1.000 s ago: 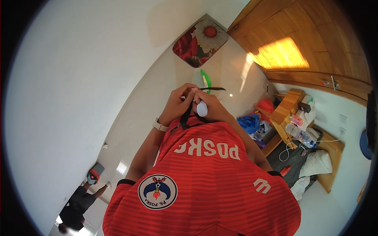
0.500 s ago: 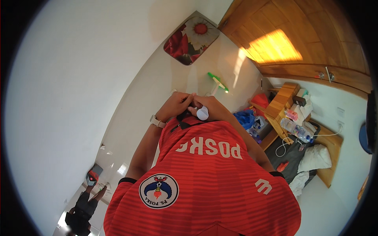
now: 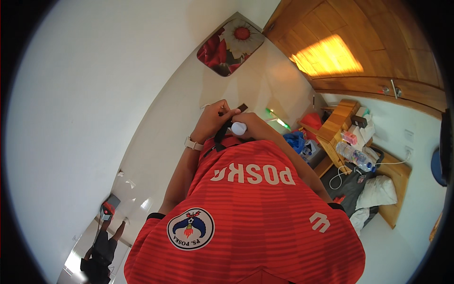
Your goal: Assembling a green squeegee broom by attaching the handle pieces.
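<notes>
My left hand (image 3: 213,122), with a pale watch on its wrist, pinches a black strap (image 3: 221,136) in front of my red shirt. A short brown-black end piece (image 3: 242,108) pokes up between my hands; whether it belongs to the strap I cannot tell. Close beside it, my right hand (image 3: 250,124) is wrapped round the handle of a squeegee, its round white end (image 3: 239,128) facing up at me. Beyond that hand, low over the floor, shows the squeegee's green-and-white head (image 3: 278,119). Most of the handle is hidden by my fingers.
A floral mat (image 3: 231,47) lies on the pale floor near the wooden door (image 3: 354,28). At right stand a wooden shelf unit (image 3: 343,118), a plastic bottle (image 3: 355,157) and a white pillow (image 3: 379,190). Another person (image 3: 101,251) is at lower left beside a grey-and-red object (image 3: 109,207).
My hands have parted slightly, and the brown-black end piece now shows between them. The squeegee's head has swung to the right and nearer. The other person's legs have shifted a little.
</notes>
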The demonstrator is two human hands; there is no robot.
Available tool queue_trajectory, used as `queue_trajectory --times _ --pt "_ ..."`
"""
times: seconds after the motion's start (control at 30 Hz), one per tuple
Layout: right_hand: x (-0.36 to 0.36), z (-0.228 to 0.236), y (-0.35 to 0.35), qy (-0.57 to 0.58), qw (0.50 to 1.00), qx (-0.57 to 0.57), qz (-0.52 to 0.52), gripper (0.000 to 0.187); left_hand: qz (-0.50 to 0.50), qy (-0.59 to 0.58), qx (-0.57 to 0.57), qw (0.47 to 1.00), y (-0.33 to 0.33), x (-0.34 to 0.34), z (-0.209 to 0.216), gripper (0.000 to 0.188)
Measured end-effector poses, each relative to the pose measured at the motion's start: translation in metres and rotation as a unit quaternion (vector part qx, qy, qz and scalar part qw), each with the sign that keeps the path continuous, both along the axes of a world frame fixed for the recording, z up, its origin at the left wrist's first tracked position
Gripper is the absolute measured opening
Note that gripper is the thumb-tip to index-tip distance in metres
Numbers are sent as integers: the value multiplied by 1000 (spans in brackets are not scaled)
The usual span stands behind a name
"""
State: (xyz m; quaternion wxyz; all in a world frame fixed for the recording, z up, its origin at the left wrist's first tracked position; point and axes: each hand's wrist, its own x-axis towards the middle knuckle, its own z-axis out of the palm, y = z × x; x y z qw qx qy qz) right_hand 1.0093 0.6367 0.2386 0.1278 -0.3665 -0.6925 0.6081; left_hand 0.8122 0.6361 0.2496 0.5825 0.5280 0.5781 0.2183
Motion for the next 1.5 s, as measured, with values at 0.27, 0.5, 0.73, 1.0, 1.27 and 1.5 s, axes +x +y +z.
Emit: queue_trajectory --times 0.27,0.5,0.73,1.0,1.27,1.5 --pt "-80 -3 -2 12 988 91 -124 35 -20 -39 22 999 2 -77 23 42" --pt "-149 1 3 98 987 103 -81 38 -168 23 -19 985 15 -173 31 39" --pt "-151 3 -4 49 992 107 -35 25 -178 -77 -187 963 2 -178 12 40" --pt "-101 28 -27 38 992 10 -124 36 -33 -295 -373 879 -14 -120 -33 58" --pt "-58 22 -67 63 985 106 -123 34 11 -273 -454 848 -29 -61 -22 77" --pt "-78 14 -80 60 965 162 -198 19 13 -260 -396 881 -47 -65 -38 73"
